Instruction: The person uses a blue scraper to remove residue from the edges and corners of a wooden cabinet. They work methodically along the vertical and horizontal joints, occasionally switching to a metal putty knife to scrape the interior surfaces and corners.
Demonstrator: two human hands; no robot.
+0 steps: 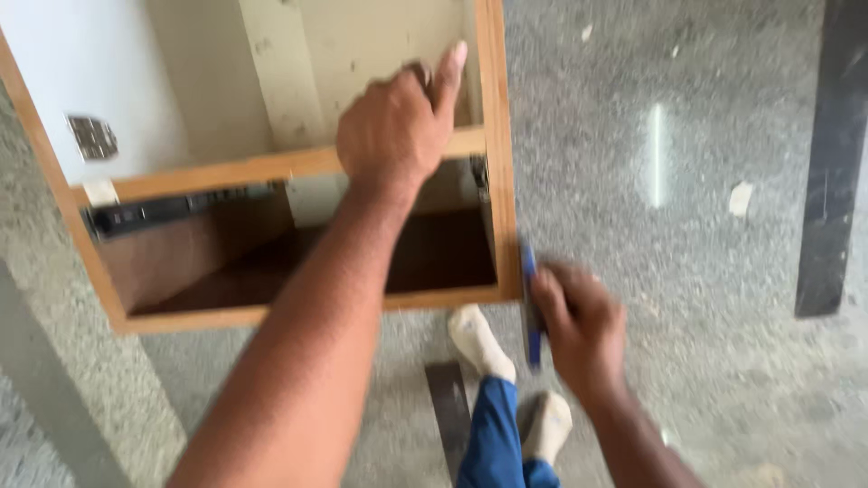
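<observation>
A wooden cabinet [496, 181] with light-brown edges lies open toward me on a speckled grey floor. My left hand [394, 126] rests on its cross rail [226, 172], fingers curled over the rail's far side and the index finger pointing up along the right wall. My right hand [583, 325] is beside the cabinet's lower right corner. It grips a thin blue flat tool [529, 303], which is blurred and lies against the outside of the right wall. The lower compartment is dark brown inside.
A metal hinge plate [92, 137] sits on the white inner left wall, with a black drawer slide [163, 210] below it. My white-socked feet [484, 343] and blue trouser leg stand by a dark flat strip [449, 407]. A black band [832, 154] crosses the floor at right.
</observation>
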